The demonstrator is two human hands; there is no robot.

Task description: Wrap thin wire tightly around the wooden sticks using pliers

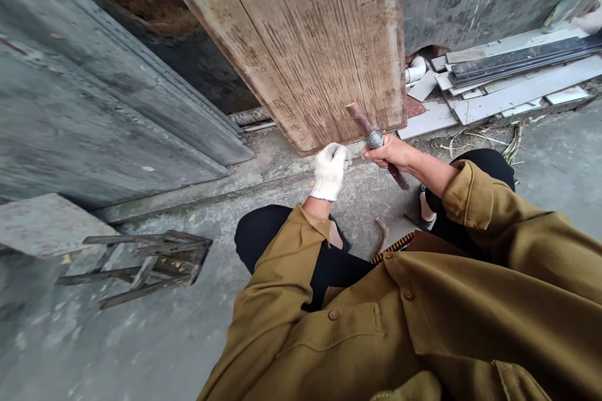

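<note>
My right hand (388,153), bare, is closed round a short wooden stick (358,118) held at a slant. Grey metal wire (374,139) is wound in a tight coil about the stick's middle, right by my thumb and fingers. To the left, my left hand (330,169) wears a white knitted glove and is curled into a fist. What its fingers hold, if anything, I cannot make out. A small gap lies between the two hands. A short curved piece of wood (382,235) lies on the ground between my feet.
A wooden plank panel (310,44) leans in front of my hands. Long flat boards (522,88) are stacked at the right, beside a white pipe elbow (416,69). On the left, a wooden stool (145,266) lies on its side near a stone slab (51,225).
</note>
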